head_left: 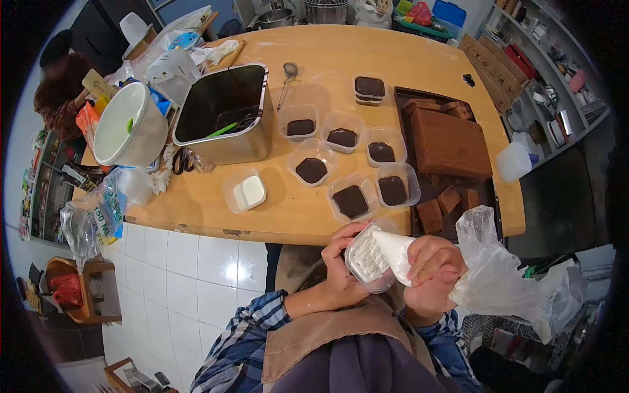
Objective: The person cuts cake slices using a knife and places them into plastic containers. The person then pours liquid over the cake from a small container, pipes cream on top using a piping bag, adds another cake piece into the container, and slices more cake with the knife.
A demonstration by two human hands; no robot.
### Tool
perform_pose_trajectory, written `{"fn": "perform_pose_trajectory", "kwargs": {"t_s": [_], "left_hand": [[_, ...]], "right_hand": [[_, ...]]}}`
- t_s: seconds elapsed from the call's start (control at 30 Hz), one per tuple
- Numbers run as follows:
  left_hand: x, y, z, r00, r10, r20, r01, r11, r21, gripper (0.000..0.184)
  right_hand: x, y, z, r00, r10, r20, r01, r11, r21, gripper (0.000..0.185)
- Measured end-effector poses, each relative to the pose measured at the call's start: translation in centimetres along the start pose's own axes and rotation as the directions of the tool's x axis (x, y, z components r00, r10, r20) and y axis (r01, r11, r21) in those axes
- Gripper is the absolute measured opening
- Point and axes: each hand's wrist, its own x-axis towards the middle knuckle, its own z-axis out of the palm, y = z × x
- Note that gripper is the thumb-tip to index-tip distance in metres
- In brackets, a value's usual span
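Left hand: the left hand grips the clear plastic cup around its side, fingers closed on the wall.
Right hand: the right hand is clenched around the piping bag, its filled end pointing into the cup; the loose clear plastic trails to the right.
Held cup: just off the near edge of the table, in front of the brown apron, tilted, with ridged white cream inside.
Chocolate cups: six clear cups with a dark layer stand grouped right of the table's middle, the nearest ones close to the held cup.
Layered cup: one cup with dark and pale layers stands beyond that group.
White cup: a cup with a smooth white filling stands left of the group, near the near edge.
Tray: the dark baking tray on the right bears a large brown cake slab, with smaller cake pieces at its far and near ends.
Left side: a deep metal pan with dark contents and a green-handled utensil; a white mixing bowl farther left; a small strainer right of the pan.
Far left: another person is beside the table.
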Motion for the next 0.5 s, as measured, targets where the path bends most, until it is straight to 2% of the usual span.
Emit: {"fn": "perform_pose_trajectory", "kwargs": {"t_s": [0.1, 0.13, 0.23, 0.3, 0.33, 0.4, 0.5], "left_hand": [[-0.2, -0.1, -0.1, 1.0, -0.012, 0.005, 0.012, 1.0, 0.003, 0.079], [-0.2, 0.0, -0.1, 1.0, -0.014, 0.01, 0.014, 1.0, 0.006, 0.079], [-0.2, 0.0, -0.2, 0.999, -0.021, 0.024, 0.021, 1.0, 0.01, 0.079], [-0.3, 0.0, -0.2, 0.999, -0.027, 0.027, 0.027, 1.0, 0.006, 0.079], [-0.4, 0.0, -0.2, 0.999, -0.024, 0.025, 0.024, 1.0, 0.001, 0.079], [-0.3, -0.1, -0.2, 1.0, -0.019, 0.022, 0.019, 1.0, -0.009, 0.079], [-0.4, -0.1, -0.1, 1.0, -0.018, 0.024, 0.018, 1.0, 0.008, 0.08]], "right_hand": [[-0.2, 0.5, 0.1, 0.999, -0.036, 0.003, 0.036, 0.999, 0.038, 0.058], [-0.2, 0.0, 0.1, 1.0, -0.001, 0.023, 0.001, 1.0, 0.001, 0.058], [-0.1, 1.1, -1.7, 0.972, 0.008, 0.233, -0.029, 0.996, 0.087, 0.059], [0.0, 1.2, -1.5, 0.974, -0.043, 0.22, 0.023, 0.995, 0.096, 0.059], [0.1, 0.4, 0.2, 0.99, -0.08, 0.115, 0.076, 0.996, 0.038, 0.059], [0.2, -0.1, 0.7, 0.996, -0.079, 0.036, 0.08, 0.996, -0.026, 0.059], [-0.1, 0.3, -0.3, 0.999, -0.022, 0.047, 0.022, 1.0, -0.005, 0.058]]}}
